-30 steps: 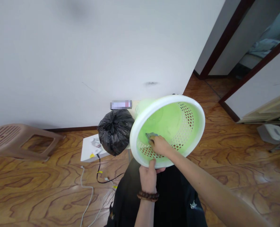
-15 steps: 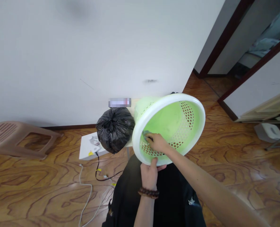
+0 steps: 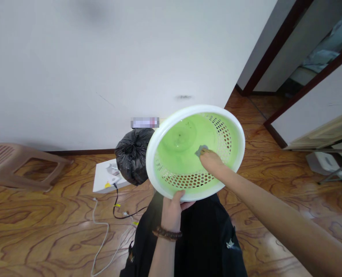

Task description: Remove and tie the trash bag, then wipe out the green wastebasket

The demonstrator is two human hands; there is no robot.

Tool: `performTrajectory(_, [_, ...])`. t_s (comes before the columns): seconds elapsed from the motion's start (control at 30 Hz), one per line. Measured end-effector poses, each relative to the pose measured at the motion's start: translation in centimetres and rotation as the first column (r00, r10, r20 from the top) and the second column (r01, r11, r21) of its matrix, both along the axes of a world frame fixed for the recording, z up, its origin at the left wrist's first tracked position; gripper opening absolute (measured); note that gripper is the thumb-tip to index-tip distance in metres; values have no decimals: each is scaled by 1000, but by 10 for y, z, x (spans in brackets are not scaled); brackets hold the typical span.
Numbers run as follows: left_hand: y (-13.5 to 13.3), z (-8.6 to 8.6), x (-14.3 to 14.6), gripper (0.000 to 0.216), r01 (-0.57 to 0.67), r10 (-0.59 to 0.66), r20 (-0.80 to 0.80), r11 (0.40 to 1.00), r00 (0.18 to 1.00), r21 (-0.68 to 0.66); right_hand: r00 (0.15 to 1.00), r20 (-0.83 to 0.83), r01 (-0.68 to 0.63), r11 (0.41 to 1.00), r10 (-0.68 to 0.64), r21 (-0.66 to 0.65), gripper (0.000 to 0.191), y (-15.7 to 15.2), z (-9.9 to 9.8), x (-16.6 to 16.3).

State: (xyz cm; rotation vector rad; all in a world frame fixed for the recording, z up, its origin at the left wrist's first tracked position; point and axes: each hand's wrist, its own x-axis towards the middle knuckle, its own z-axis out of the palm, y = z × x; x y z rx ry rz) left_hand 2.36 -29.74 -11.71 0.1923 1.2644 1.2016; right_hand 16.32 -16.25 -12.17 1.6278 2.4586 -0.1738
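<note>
- The basket (image 3: 175,163) is tipped in front of my lap, its round mouth turned toward me: smooth pale-green plastic, a thick glossy white rim, and a band of small rounded holes through the wall.
- Inside the basket, my right grip (image 3: 212,161) is closed, fingers bunched round a soft, crumpled grey cloth (image 3: 200,149).
- At the basket's near rim, my left grip (image 3: 172,211) is clamped on the edge, thumb over the white lip, other fingers under it; a bracelet of dark round beads (image 3: 167,234) circles that wrist.
- Just left of the basket, partly hidden by it, bulges a black bag (image 3: 132,157), thin shiny plastic, wrinkled and gathered at the top.
- Farther left of the basket, a flat white box (image 3: 100,180) and a brown slatted plastic stool (image 3: 20,165) sit on the swirl-grained floor (image 3: 58,219).
- Behind the basket rises a smooth white wall (image 3: 115,57).
</note>
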Motion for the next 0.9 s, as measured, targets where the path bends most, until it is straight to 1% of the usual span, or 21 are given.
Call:
performTrajectory(0.03, [0, -1, 2, 41, -3, 3, 21, 1000, 1000, 1, 1000, 15, 24, 1000, -24, 5, 33, 0, 1, 0])
performTrajectory(0.07, [0, -2, 5, 42, -2, 2, 37, 1000, 999, 4, 999, 7, 43, 999, -42, -24, 32, -2, 0, -4])
performTrajectory(0.13, [0, -6, 11, 45, -5, 5, 50, 1000, 999, 7, 996, -74, 37, 991, -46, -126, 32, -10, -6, -18])
performTrajectory(0.2, [0, -13, 15, 48, -13, 13, 36, 1000, 999, 2, 975, -222, -40, 983, 0, -178, 34, -19, -15, -34])
performTrajectory(0.27, [-1, -20, 16, 50, -25, 25, 16, 1000, 1000, -2, 946, -318, -122, 977, 61, -177, 37, -24, -21, -41])
performTrajectory(0.33, [-2, -26, 13, 49, -32, 32, 21, 999, 999, 11, 954, -288, -137, 972, 77, -193, 37, -22, -23, -33])
performTrajectory(0.4, [-3, -30, 11, 48, -43, 42, 40, 999, 998, 21, 985, -170, -66, 982, 35, -180, 38, -15, -22, -17])
performTrajectory(0.47, [-2, -31, 12, 49, -49, 48, 41, 999, 998, 13, 996, -74, 36, 993, -45, -114, 40, -10, -21, -2])
performTrajectory(0.53, [0, -30, 16, 51, -39, 39, 36, 999, 999, 9, 994, -63, 87, 992, -92, -88, 40, -9, -23, 1])
performTrajectory(0.63, [0, -26, 19, 56, 24, -26, 65, 999, 998, 39, 980, -190, 37, 990, -63, -138, 36, -16, -31, -13])
performTrajectory(0.7, [0, -23, 14, 55, 115, -120, 68, 991, 990, 68, 960, -277, -22, 987, -24, -159, 35, -21, -35, -23])
performTrajectory(0.73, [0, -22, 10, 53, 171, -175, 46, 982, 983, 80, 956, -295, -34, 986, -16, -165, 35, -23, -37, -25])
performTrajectory(0.8, [0, -20, 3, 51, 256, -253, -42, 962, 966, 90, 960, -280, -28, 983, -24, -181, 35, -24, -38, -24])
performTrajectory(0.83, [0, -20, 0, 51, 272, -265, -90, 958, 960, 91, 964, -265, -16, 982, -35, -187, 35, -24, -37, -21])
performTrajectory(0.9, [0, -18, 0, 49, 260, -245, -143, 961, 959, 92, 967, -248, 14, 983, -60, -184, 35, -24, -37, -15])
